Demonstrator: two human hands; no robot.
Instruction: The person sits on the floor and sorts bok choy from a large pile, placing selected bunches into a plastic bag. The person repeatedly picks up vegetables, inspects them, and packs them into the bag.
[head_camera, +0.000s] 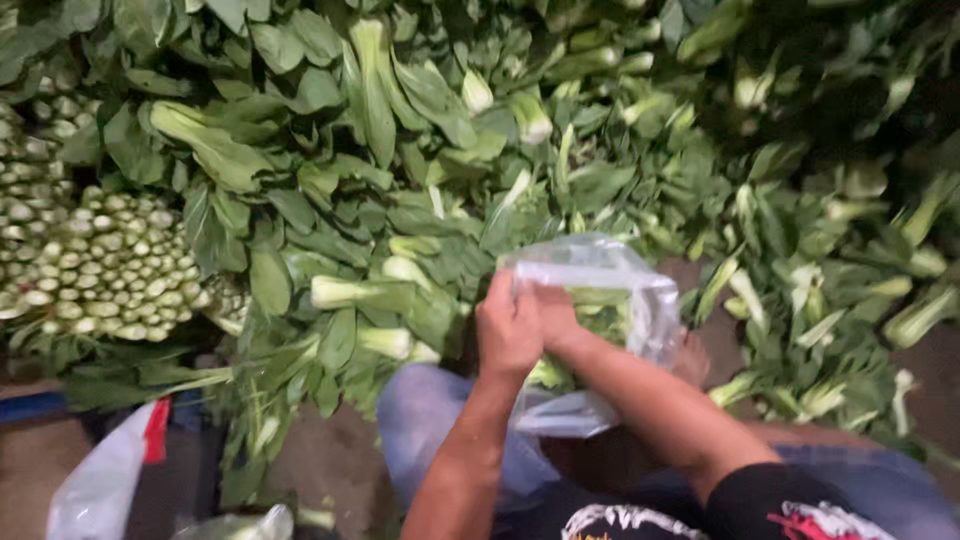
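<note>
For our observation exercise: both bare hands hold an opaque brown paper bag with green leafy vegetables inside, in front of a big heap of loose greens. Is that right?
Not quite. The head view shows a clear, see-through plastic bag, not brown paper. The rest stands: the left hand and right hand grip it, green leafy vegetables sit inside, and the heap of loose greens lies behind.

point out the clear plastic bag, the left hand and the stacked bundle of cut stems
clear plastic bag (640, 300), head view, its right wall
left hand (507, 330), head view, back of hand
stacked bundle of cut stems (115, 270), head view, cut ends
</note>
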